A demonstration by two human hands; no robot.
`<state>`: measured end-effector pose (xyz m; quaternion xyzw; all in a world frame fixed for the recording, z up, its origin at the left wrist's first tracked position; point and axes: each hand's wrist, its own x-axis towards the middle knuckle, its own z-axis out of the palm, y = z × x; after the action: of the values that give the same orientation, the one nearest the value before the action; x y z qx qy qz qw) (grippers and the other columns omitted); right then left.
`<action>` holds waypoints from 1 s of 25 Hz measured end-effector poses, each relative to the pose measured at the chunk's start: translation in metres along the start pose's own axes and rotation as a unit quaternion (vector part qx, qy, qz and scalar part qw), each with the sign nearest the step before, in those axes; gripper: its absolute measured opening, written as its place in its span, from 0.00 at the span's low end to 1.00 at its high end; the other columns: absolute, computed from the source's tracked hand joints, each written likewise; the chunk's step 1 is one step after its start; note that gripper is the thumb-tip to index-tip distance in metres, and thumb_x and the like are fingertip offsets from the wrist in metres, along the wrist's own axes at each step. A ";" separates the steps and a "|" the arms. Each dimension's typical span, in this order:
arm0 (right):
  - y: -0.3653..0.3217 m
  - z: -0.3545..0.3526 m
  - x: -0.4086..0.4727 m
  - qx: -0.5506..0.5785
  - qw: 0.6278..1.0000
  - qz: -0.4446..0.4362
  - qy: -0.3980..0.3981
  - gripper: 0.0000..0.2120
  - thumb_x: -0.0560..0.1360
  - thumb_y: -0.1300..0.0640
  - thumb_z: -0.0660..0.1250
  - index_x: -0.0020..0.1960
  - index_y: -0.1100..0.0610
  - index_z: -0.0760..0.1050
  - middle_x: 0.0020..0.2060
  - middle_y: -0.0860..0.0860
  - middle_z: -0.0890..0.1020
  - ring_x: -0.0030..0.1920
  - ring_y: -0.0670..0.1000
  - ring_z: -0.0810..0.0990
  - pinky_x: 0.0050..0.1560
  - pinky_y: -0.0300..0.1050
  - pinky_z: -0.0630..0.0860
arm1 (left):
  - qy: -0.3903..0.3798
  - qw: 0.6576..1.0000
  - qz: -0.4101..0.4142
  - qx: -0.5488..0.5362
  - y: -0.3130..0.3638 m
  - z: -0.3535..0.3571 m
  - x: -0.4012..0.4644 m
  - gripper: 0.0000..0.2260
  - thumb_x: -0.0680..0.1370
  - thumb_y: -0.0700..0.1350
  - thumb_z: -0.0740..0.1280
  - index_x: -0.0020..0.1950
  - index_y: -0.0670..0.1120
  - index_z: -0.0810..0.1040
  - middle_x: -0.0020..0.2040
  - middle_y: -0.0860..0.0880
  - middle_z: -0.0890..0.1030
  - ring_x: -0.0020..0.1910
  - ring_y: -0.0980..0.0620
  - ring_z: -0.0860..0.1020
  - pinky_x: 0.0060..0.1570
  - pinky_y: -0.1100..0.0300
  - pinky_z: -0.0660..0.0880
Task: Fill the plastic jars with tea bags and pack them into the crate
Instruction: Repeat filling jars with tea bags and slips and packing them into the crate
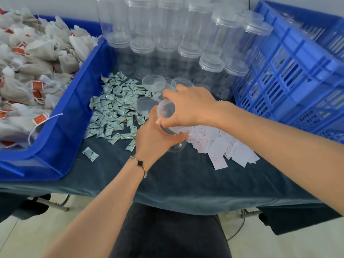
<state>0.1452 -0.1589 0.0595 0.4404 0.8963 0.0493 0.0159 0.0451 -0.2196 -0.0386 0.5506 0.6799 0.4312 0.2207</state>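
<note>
Clear plastic jar [172, 125], left of the crate [290, 71]: left hand [155, 138] grips its body, right hand [188, 107] apparently twists the lid off; filling follows.

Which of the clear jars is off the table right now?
The jar held in both hands, left hand below, right hand on top; the other jars stand capped behind.

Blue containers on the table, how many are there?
2. A bin holding tea bags sits at the left; a slatted crate stands at the right. Both run past the frame's edges, so others may be out of view.
</note>
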 end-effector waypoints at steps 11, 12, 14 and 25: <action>0.008 -0.001 0.001 0.001 0.999 -0.030 -0.011 0.31 0.65 0.30 0.60 0.61 0.46 0.67 0.47 0.47 0.69 0.44 0.53 0.70 0.42 0.46 0.62 | 0.028 0.998 0.017 0.046 0.000 0.008 0.001 0.41 0.56 0.69 0.72 0.65 0.56 0.64 0.44 0.65 0.70 0.39 0.59 0.70 0.34 0.64 0.64; 0.006 -0.001 -0.001 -0.033 0.999 -0.037 -0.012 0.30 0.68 0.31 0.58 0.63 0.48 0.66 0.50 0.50 0.72 0.45 0.55 0.71 0.41 0.47 0.62 | 0.029 0.998 0.022 0.053 -0.001 0.010 0.002 0.42 0.57 0.68 0.72 0.65 0.54 0.65 0.48 0.64 0.68 0.42 0.59 0.70 0.35 0.63 0.64; -0.005 0.001 -0.004 -0.081 0.996 -0.022 -0.011 0.29 0.72 0.34 0.53 0.65 0.51 0.65 0.56 0.55 0.73 0.49 0.58 0.73 0.41 0.48 0.62 | 0.013 0.999 0.035 0.022 -0.002 0.014 0.003 0.40 0.57 0.67 0.72 0.64 0.51 0.69 0.54 0.60 0.69 0.47 0.60 0.72 0.38 0.64 0.69; -0.026 0.034 -0.010 -0.012 0.982 0.116 0.147 0.28 0.73 0.33 0.54 0.60 0.53 0.75 0.51 0.58 0.78 0.50 0.61 0.76 0.39 0.47 0.60 | -0.026 0.987 0.059 0.148 -0.003 0.016 0.015 0.26 0.69 0.56 0.70 0.63 0.47 0.71 0.51 0.47 0.78 0.47 0.46 0.79 0.41 0.60 0.67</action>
<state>0.1336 -0.1802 0.0224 0.5292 0.8310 0.1256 -0.1168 0.0510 -0.2002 -0.0472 0.6274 0.6968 0.3231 0.1285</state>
